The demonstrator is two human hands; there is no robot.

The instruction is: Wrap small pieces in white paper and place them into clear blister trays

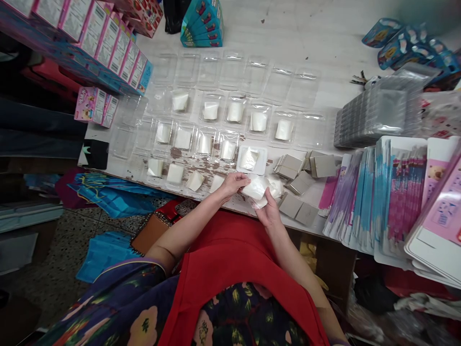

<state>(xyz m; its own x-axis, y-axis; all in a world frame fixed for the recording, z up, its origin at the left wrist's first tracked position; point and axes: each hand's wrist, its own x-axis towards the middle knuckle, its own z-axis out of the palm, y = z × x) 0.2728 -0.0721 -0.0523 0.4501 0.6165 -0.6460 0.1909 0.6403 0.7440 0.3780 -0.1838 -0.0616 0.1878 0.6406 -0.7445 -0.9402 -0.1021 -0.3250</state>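
Near the table's front edge, my left hand [233, 185] pinches the left edge of a white, shiny film-like sheet [255, 187]. My right hand [268, 209] grips the same sheet from its lower right side, thumb on top. Just beyond them, a white backing card [262, 166] carries a folded cream packet [249, 158]. More crumpled white film [276, 186] lies right beside my right hand. Clear plastic blister trays [258, 120] stand in rows ahead, several with a cream packet inside. Grey cardboard pieces [288, 166] lie in loose piles to the right.
A stack of clear trays [378, 113] and a long row of printed cards [382, 192] fill the right side. Pink boxes [108, 41] line the far left, near a teal carton [202, 24]. Blue bags [108, 254] lie below the table at left.
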